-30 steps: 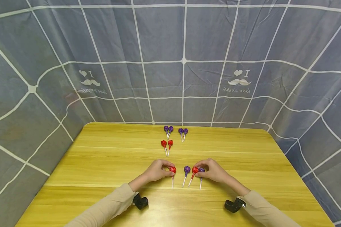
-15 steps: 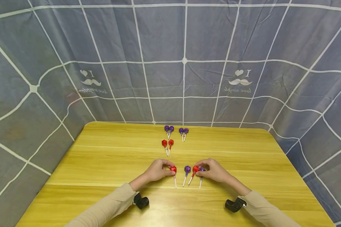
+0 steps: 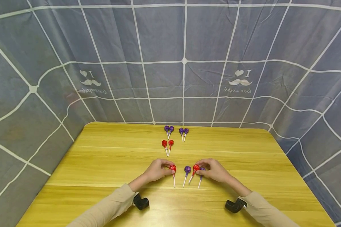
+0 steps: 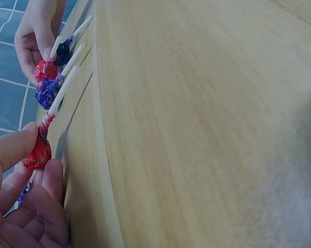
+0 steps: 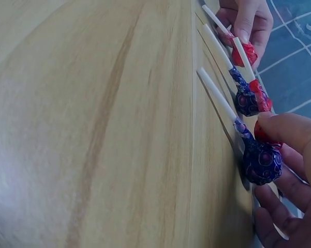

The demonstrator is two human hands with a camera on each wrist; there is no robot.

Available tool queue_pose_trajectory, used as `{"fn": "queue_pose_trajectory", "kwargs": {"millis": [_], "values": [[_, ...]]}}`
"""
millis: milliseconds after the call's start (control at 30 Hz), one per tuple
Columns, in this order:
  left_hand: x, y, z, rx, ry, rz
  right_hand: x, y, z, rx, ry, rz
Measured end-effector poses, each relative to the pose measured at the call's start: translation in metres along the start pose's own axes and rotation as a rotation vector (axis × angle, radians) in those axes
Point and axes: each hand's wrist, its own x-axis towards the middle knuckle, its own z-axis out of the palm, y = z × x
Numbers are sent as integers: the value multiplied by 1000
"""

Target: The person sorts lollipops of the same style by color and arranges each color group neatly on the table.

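My left hand (image 3: 157,170) pinches a red-wrapped lollipop (image 4: 39,154) by its head between thumb and fingers, the white stick pointing toward the near edge. My right hand (image 3: 213,171) pinches a second red lollipop (image 3: 195,168), whose stick slants down to the left. Right by those fingers is a purple lollipop (image 5: 262,161), its head partly covered by the hand in the head view. Between the two hands lies another purple lollipop (image 3: 187,169), with neither hand on it in the head view.
Farther back on the wooden table (image 3: 116,151) lie a pair of red lollipops (image 3: 170,143) and two pairs of purple lollipops, one left (image 3: 171,129) and one right (image 3: 186,130). A grey gridded curtain (image 3: 164,78) hangs behind the table.
Both hands stay nearly in place. The left red lollipop's stick swings slightly right, then part-way back. The right red lollipop rises a little, and the stick of the purple one beside it shifts left.
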Motion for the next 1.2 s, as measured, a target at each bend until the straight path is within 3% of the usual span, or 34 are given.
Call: {"fn": "queue_pose_trajectory", "kwargs": {"millis": [233, 567, 767, 900, 1200], "values": [[4, 1, 1, -45, 24, -81, 0, -1, 0, 37, 20, -7], [10, 7, -2, -62, 86, -50, 7, 0, -3, 77, 63, 13], [19, 10, -4, -44, 162, -65, 12, -1, -9, 84, 96, 26], [26, 13, -4, -80, 206, -88, 17, 0, -12, 99, 122, 22], [42, 21, -3, -84, 260, -95, 31, -2, -20, 104, 166, 29]]}}
